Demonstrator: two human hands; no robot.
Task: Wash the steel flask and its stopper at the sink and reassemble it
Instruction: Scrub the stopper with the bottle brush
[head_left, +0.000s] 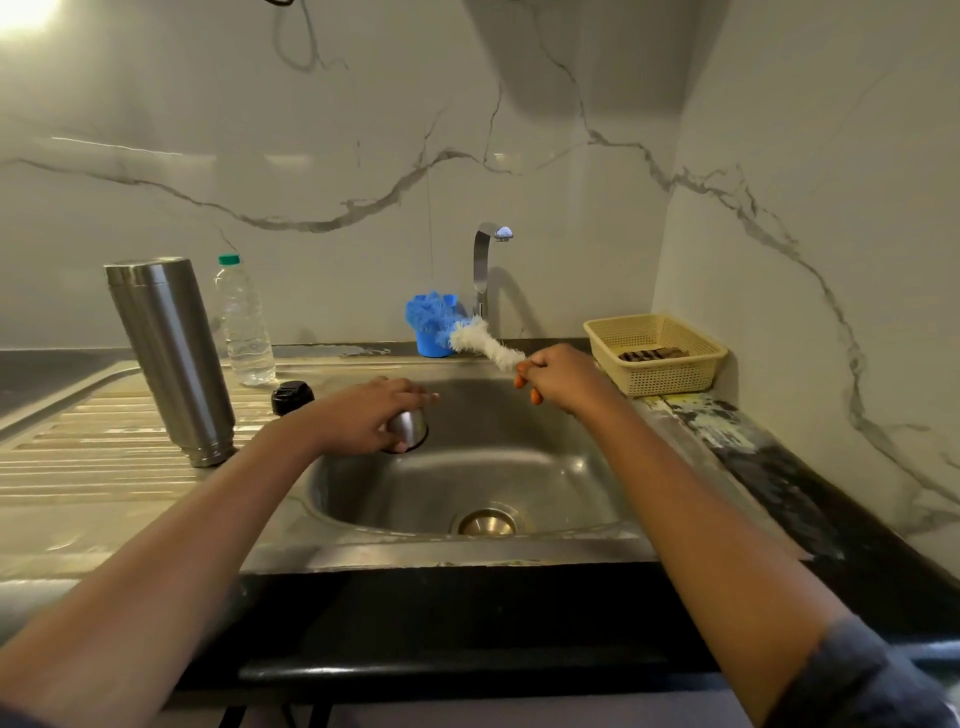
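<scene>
Flask (169, 358) stands on the ribbed drainboard (78, 452), left of the sink (467, 483) basin. Black stopper (292, 396) sits apart from it on the drainboard, near the basin's left rim.

Left hand (363, 415): over the basin's left side, fingers curled round a small steel cup (410, 430), palm over its top.

Right hand (563, 376): above the basin's far right corner, clenched on the orange handle of a bottle brush (488, 345); white bristles point up-left toward the faucet (483, 265).

Behind the flask: clear plastic bottle (244, 327), green cap. Left of the faucet base: blue cup (434, 345) holding a blue scrubber (428, 312). Right counter: pale yellow basket (670, 382) with a dark item inside, unidentifiable.
</scene>
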